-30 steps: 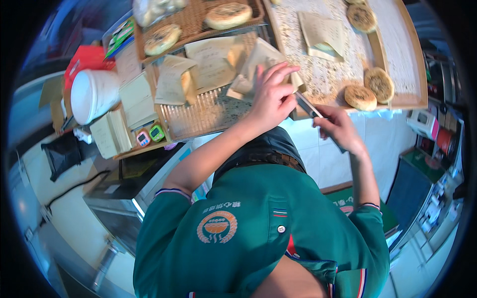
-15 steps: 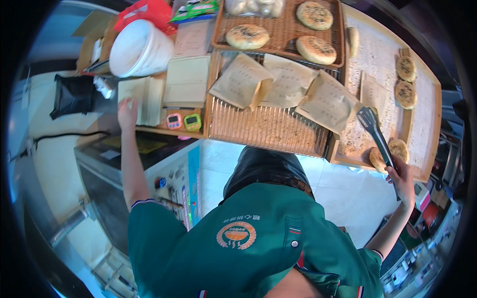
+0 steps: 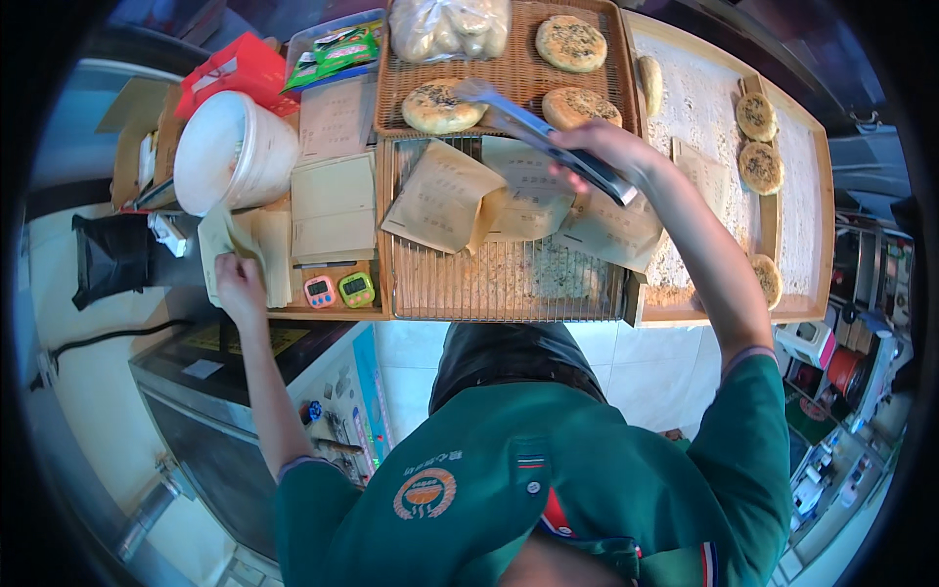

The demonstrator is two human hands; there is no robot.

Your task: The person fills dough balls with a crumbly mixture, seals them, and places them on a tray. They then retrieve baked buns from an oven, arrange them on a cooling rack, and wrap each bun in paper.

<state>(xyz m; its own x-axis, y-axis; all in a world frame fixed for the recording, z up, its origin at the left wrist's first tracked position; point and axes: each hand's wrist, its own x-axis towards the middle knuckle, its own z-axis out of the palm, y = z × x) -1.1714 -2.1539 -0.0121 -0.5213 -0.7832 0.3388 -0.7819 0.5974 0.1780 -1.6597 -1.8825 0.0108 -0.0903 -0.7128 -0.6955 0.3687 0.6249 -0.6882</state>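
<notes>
My left hand (image 3: 241, 284) is closed on the edge of a brown paper bag (image 3: 221, 240), pulling it up from a stack at the left. My right hand (image 3: 611, 157) grips black-handled tongs (image 3: 533, 119) over the middle of the table. The tong tips, slightly blurred, are at the right edge of a seeded flatbread (image 3: 430, 108) on the wicker tray (image 3: 509, 86); whether they touch it I cannot tell. Beneath the tongs, several paper bags (image 3: 445, 196) lie on a wire rack (image 3: 499, 279), the rightmost partly hidden by my right hand.
More flatbreads (image 3: 572, 44) and a plastic bag of pale buns (image 3: 450, 29) share the wicker tray. At the right, a wooden tray (image 3: 807, 235) holds several breads. A white bucket (image 3: 235, 152), flat paper bags (image 3: 333, 205) and two timers (image 3: 320, 291) stand left.
My right hand has swung the tongs left, from the right tray to the wicker tray. My left hand has raised the paper bag's edge off the stack.
</notes>
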